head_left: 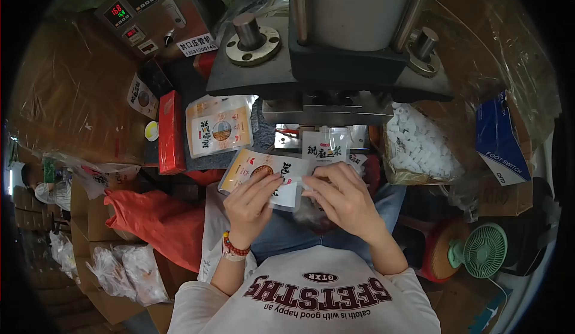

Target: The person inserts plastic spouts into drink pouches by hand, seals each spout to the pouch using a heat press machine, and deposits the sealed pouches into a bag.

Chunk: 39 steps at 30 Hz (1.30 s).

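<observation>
My left hand [251, 202] is closed on a printed plastic pouch [241, 167], white and orange with dark lettering, tilted over my lap. My right hand [346, 197] is at the pouch's right edge with thumb and fingers drawn together; whatever they pinch is hidden or too small to make out. Just beyond my hands, another pouch [323, 146] stands at the metal jaw [326, 111] of a press. More printed pouches [219, 131] lie in a pile to the left. On the right, a box holds many small white plastic pieces [419, 145].
The press [353, 64] with its steel posts looms ahead. A control box [153, 20] with lit displays stands at the back left. A red box [171, 131] sits beside the pile. To the right are a blue carton [502, 139] and a green fan [485, 250].
</observation>
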{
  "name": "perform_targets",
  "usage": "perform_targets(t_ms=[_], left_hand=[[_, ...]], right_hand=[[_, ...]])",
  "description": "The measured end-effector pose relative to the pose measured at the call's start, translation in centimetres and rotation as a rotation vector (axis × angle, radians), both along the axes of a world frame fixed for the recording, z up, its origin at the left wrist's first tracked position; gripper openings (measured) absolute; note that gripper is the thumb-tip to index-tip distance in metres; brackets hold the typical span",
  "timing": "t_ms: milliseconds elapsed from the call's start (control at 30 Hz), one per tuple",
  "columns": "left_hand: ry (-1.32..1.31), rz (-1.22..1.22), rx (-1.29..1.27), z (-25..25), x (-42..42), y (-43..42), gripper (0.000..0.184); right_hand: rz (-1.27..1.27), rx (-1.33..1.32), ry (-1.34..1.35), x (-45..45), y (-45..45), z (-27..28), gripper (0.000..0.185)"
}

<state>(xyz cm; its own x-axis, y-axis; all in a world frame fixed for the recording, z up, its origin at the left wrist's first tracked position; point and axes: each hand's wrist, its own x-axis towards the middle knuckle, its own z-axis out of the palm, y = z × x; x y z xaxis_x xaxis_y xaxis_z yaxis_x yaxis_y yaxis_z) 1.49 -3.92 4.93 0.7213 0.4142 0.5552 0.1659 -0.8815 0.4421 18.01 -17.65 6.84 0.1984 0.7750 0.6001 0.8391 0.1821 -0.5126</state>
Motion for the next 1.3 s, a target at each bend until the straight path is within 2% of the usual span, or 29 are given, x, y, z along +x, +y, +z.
perform_targets(t_ms=[100, 133, 200, 233, 267, 300, 333, 367, 433, 500, 533, 567, 633, 667, 733, 800, 867, 900, 967, 1000, 1067, 1100, 1167, 1200, 1267, 1300], left_hand=[[0.05, -0.235, -0.075, 1.6, 0.1, -0.7, 0.04], [0.047, -0.24, -0.076, 1.4, 0.5, -1.0, 0.04], [-0.058, -0.308, -0.373, 0.7, 1.9, -2.1, 0.014], [-0.057, -0.315, -0.376, -0.3, 2.5, -2.1, 0.014], [0.088, -0.285, -0.613, -2.0, 3.2, -1.9, 0.01], [0.237, -0.252, -0.845, -3.8, 3.9, -1.8, 0.014], [0.115, -0.269, -1.079, -5.5, 4.7, -2.2, 0.02], [0.116, -0.275, -1.079, -6.1, 5.5, -2.2, 0.02], [0.062, -0.174, -1.414, -6.9, 7.0, -1.8, 0.021], [0.06, -0.146, -1.453, -7.0, 8.1, -0.4, 0.023], [0.025, -0.149, -1.499, -6.0, 9.0, 0.1, 0.024], [-0.128, -0.202, -1.635, -5.0, 9.9, 0.0, 0.023], [-0.145, -0.228, -1.675, -5.9, 10.6, 0.8, 0.028], [-0.056, -0.203, -1.69, -4.9, 10.4, 1.0, 0.028], [-0.151, -0.181, -1.608, -6.5, 10.8, 0.4, 0.026], [-0.161, -0.176, -1.567, -5.1, 10.0, 1.0, 0.031], [0.21, 0.161, -0.911, -2.9, 8.5, 2.5, 0.039], [0.13, 0.312, -0.445, -2.8, 7.0, 3.2, 0.054], [0.204, 0.567, 0.201, -1.7, 4.9, 4.7, 0.061], [0.314, 0.526, 0.164, -4.0, 3.4, 5.7, 0.066], [0.35, 0.165, 0.162, -7.0, 0.0, 7.3, 0.054], [0.117, 0.064, 0.019, -8.2, -1.2, 7.7, 0.037], [-0.316, 0.242, -0.615, -6.1, -1.8, 7.2, 0.019], [-0.508, 0.347, -0.737, -4.1, -1.7, 7.4, 0.022], [-0.946, 0.242, -0.915, -3.3, -1.2, 10.3, 0.03], [-1.021, 0.259, -0.946, -3.1, -0.5, 11.5, 0.039]], right_hand=[[0.114, -0.014, 0.116, 0.8, -1.5, 2.1, 0.023], [0.108, -0.015, 0.113, 1.2, -1.7, 2.0, 0.023], [0.127, -0.048, 0.381, 1.9, -1.9, 1.4, 0.024], [0.046, -0.158, 0.369, 2.4, -2.0, 0.5, 0.033], [0.04, -0.161, 0.37, 2.5, -1.7, -0.6, 0.033], [-0.116, -0.177, 0.312, 2.6, -1.4, -1.6, 0.037], [-0.272, -0.189, 0.252, 2.7, -1.2, -2.1, 0.041], [-0.277, -0.189, 0.25, 3.0, -1.4, -2.0, 0.041], [-0.53, -0.032, 0.186, 4.2, -2.6, -1.6, 0.041], [-0.624, -0.053, 0.192, 6.2, -4.4, -0.2, 0.035], [-0.728, -0.147, 0.116, 6.8, -4.8, 0.6, 0.033], [-0.713, -0.145, 0.12, 7.8, -5.3, -0.4, 0.033], [-0.88, -0.471, -0.199, 9.8, -5.8, -3.8, 0.029], [-0.846, -0.455, -0.189, 10.5, -5.8, -4.7, 0.029], [-0.822, -0.579, -0.064, 11.3, -5.5, -6.3, 0.03], [-0.787, -0.523, -0.062, 11.1, -5.6, -6.2, 0.028], [-0.775, -0.437, -0.003, 10.5, -5.3, -4.7, 0.024], [-0.778, -0.436, -0.006, 10.6, -5.2, -4.6, 0.024], [-0.707, -0.416, -0.062, 10.7, -5.0, -4.6, 0.022], [-0.707, -0.416, -0.063, 10.8, -5.0, -4.8, 0.022], [-0.687, -0.454, -0.053, 11.5, -4.9, -5.1, 0.023], [-0.697, -0.443, -0.056, 11.8, -4.6, -5.0, 0.023], [-0.686, -0.423, -0.096, 11.6, -4.9, -5.4, 0.023], [-0.683, -0.428, -0.098, 11.6, -5.2, -5.9, 0.023], [-0.737, -0.33, 0.039, 11.9, -5.3, -7.0, 0.022], [-0.734, -0.327, 0.036, 11.9, -5.3, -7.2, 0.022]])
